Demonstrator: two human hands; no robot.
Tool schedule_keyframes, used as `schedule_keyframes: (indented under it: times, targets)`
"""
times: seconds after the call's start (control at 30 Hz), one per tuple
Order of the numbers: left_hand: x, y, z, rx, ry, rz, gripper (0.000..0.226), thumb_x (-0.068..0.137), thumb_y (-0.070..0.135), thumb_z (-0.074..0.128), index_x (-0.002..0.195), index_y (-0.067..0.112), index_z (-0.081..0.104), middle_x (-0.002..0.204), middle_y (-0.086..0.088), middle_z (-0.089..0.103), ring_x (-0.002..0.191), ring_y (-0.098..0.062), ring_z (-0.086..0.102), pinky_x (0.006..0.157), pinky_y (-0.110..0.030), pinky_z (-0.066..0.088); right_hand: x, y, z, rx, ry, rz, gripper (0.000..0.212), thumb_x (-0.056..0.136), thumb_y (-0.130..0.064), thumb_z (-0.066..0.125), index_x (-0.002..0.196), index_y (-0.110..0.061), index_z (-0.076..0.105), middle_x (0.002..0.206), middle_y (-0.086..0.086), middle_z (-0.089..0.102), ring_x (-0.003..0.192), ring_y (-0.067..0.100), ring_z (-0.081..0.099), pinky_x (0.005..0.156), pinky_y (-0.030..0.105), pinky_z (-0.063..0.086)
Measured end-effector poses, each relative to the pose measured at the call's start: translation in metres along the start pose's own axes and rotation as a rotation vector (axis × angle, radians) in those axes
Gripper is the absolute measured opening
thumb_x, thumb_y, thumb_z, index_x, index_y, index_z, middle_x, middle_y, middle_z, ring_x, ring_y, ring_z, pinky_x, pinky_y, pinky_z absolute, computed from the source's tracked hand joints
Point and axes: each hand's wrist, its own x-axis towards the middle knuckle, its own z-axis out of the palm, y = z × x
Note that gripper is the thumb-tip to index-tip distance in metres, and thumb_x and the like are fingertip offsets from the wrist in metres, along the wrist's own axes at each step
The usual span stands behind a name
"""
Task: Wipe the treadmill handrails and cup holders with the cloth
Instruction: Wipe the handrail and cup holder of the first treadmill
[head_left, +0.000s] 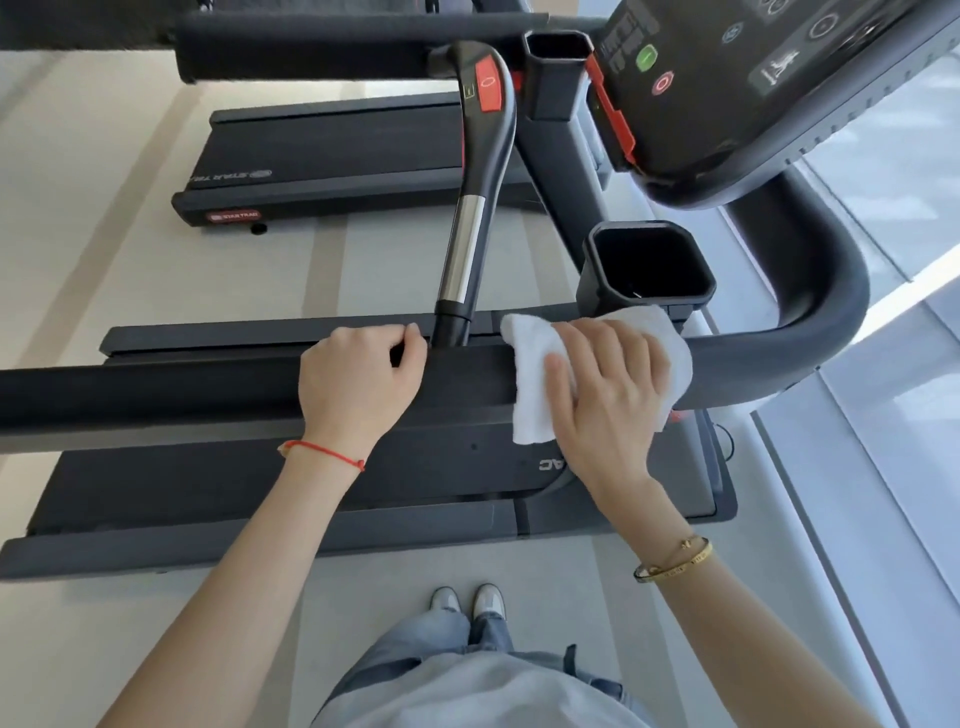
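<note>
Head view: right hand (605, 395) flat, fingers spread, presses white cloth (535, 400) on near handrail (208, 389), just before cup holder (647, 267). Left hand (358, 379) curls over same handrail, left of cloth, gripping.
</note>
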Motion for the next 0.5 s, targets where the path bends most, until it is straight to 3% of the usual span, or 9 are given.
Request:
schedule_keyframes:
  times: [0.13,0.23,0.4,0.5]
  targets:
    - [0.000,0.001,-0.002,-0.042,-0.010,0.015,0.046,0.099,0.030,0.047,0.059,0.012,0.061,0.044,-0.002,0.049,0.043,-0.023,0.047,0.045,-0.029,0.041,-0.008,-0.017,0.005,0.041,-0.099,-0.119,0.046,0.100,-0.048,0.039,0.129,-0.019,0.058,0.129,0.002,0.057,0.123,0.029,0.048,0.107,0.044,0.028]
    - [-0.001,0.007,-0.005,-0.084,0.019,0.043,0.043,0.100,0.029,0.044,0.072,0.010,0.070,0.054,-0.003,0.059,0.048,-0.023,0.052,0.050,-0.034,0.047,-0.009,-0.006,0.004,0.051,-0.111,-0.150,0.044,0.102,-0.046,0.036,0.132,-0.019,0.055,0.133,0.003,0.055,0.126,0.029,0.047,0.110,0.042,0.027]
    - [0.006,0.036,-0.006,-0.212,0.017,0.184,0.039,0.100,0.030,0.040,0.085,0.013,0.071,0.075,-0.001,0.070,0.069,-0.018,0.063,0.066,-0.033,0.053,-0.016,0.026,-0.005,0.033,-0.028,0.122,0.041,0.104,-0.037,0.030,0.129,-0.016,0.054,0.135,0.004,0.052,0.130,0.027,0.041,0.116,0.042,0.023]
    - [0.012,0.052,0.003,-0.247,-0.020,0.219,0.031,0.100,0.027,0.045,0.088,0.014,0.070,0.075,0.000,0.068,0.071,-0.017,0.061,0.065,-0.033,0.053,-0.014,0.052,-0.015,0.039,-0.008,0.282,0.038,0.104,-0.033,0.028,0.127,-0.015,0.052,0.134,0.004,0.049,0.130,0.026,0.039,0.114,0.046,0.025]
